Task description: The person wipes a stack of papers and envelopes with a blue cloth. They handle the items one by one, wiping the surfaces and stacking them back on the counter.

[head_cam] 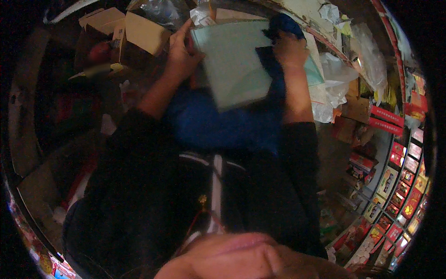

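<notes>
A pale green, flat panel (233, 62), seemingly glass, stands tilted above my lap in the upper middle of the head view. My left hand (181, 52) grips its left edge near the upper corner, thumb near the front face. At the panel's right side, my right hand (291, 50) is closed on a dark blue cloth (284, 26), which bunches above the fingers. Some dark blue material also hangs below that hand, along the panel's edge. Blur hides the right fingertips. Blue trousers (223, 129) show beneath the panel's lower edge.
An open cardboard box (146, 33) stands at the upper left, near a red round object (100, 52). Another green sheet (314, 71) shows behind my right forearm. Clear plastic bags (336, 76) lie to the right. Shelves of colourful packages (400, 188) curve along the right rim.
</notes>
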The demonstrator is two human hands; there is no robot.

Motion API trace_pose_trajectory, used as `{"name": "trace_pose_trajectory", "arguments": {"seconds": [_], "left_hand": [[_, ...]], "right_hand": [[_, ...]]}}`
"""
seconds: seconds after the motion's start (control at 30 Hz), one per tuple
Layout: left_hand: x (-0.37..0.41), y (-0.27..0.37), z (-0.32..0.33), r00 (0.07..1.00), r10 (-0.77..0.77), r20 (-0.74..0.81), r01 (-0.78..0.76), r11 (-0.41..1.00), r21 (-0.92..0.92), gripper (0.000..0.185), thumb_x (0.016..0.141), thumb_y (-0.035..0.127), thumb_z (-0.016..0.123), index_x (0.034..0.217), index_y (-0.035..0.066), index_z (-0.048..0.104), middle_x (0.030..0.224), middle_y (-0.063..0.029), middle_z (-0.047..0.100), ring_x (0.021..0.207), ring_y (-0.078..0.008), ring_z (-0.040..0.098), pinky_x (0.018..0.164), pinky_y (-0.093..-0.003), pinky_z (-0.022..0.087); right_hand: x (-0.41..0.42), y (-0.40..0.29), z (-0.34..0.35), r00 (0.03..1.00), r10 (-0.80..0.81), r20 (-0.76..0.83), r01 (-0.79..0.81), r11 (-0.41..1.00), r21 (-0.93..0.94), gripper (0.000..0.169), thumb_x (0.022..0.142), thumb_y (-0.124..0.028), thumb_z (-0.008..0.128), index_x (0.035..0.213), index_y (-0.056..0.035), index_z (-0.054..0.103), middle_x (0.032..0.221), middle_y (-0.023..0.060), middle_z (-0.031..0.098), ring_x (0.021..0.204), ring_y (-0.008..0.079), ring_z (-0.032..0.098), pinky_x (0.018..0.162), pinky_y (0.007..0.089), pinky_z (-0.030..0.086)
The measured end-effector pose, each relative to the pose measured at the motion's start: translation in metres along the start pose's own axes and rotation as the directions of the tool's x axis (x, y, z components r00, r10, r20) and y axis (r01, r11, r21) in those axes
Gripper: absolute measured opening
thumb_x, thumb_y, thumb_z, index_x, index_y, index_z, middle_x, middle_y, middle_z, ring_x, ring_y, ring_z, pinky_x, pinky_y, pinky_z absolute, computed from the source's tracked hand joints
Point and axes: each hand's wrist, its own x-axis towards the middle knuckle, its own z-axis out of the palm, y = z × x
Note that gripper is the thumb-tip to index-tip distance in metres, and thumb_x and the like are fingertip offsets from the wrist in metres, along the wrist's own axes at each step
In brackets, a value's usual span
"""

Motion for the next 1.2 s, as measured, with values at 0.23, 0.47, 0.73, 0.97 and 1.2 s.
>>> {"name": "trace_pose_trajectory", "arguments": {"seconds": [0.23, 0.47, 0.73, 0.97, 1.2], "left_hand": [[-0.004, -0.023, 0.001, 0.991, -0.099, 0.089, 0.127, 0.897, -0.424, 0.081, 0.065, -0.004, 0.069, 0.135, 0.01, 0.032, 0.119, -0.0157, 0.048, 0.104, -0.0248, 0.052, 0.085, -0.032, 0.046], [-0.002, -0.025, 0.009, 0.999, 0.011, 0.049, 0.002, 0.968, -0.25, 0.086, 0.068, -0.008, 0.063, 0.14, 0.01, 0.02, 0.122, -0.012, 0.05, 0.109, -0.0232, 0.05, 0.087, -0.0325, 0.044], [-0.002, -0.056, 0.016, 0.995, -0.045, 0.094, 0.065, 0.971, -0.23, 0.097, 0.066, -0.005, 0.071, 0.142, 0.01, 0.012, 0.094, -0.0036, 0.056, 0.084, -0.0159, 0.055, 0.077, -0.0288, 0.047], [-0.007, -0.043, 0.013, 0.995, -0.072, 0.062, 0.09, 0.929, -0.359, 0.079, 0.069, -0.002, 0.07, 0.135, 0.007, 0.028, 0.11, -0.0076, 0.054, 0.096, -0.0176, 0.054, 0.083, -0.0303, 0.045], [-0.014, -0.038, 0.013, 0.97, -0.244, -0.002, 0.212, 0.846, -0.49, 0.057, 0.077, 0.0, 0.059, 0.13, 0.004, 0.038, 0.113, -0.0088, 0.054, 0.097, -0.018, 0.054, 0.086, -0.0309, 0.044]], "right_hand": [[-0.026, -0.124, -0.043, 0.964, -0.232, -0.129, 0.263, 0.899, 0.351, 0.036, 0.082, -0.027, 0.052, 0.117, -0.0201, 0.055, 0.124, 0.003, 0.052, 0.102, 0.0339, 0.051, 0.079, 0.0474, 0.046], [-0.039, -0.131, -0.039, 0.904, -0.275, -0.327, 0.381, 0.864, 0.329, 0.036, 0.081, -0.028, 0.053, 0.117, -0.0236, 0.055, 0.123, 0.0, 0.052, 0.101, 0.0316, 0.051, 0.079, 0.0484, 0.045], [-0.009, 0.012, -0.002, 0.998, 0.002, -0.056, 0.006, 0.99, 0.139, 0.035, 0.085, -0.029, 0.046, 0.119, -0.0246, 0.054, 0.119, 0.0034, 0.055, 0.104, 0.0309, 0.053, 0.084, 0.0554, 0.04], [-0.002, 0.006, -0.006, 0.991, 0.133, 0.028, -0.136, 0.974, 0.183, 0.037, 0.085, -0.024, 0.045, 0.122, -0.026, 0.053, 0.121, 0.0036, 0.055, 0.107, 0.0338, 0.05, 0.084, 0.0529, 0.042], [-0.035, -0.111, -0.025, 0.938, -0.247, -0.242, 0.326, 0.868, 0.376, 0.037, 0.081, -0.022, 0.052, 0.118, -0.0215, 0.055, 0.119, 0.0054, 0.054, 0.103, 0.0342, 0.05, 0.084, 0.0489, 0.043]]}}
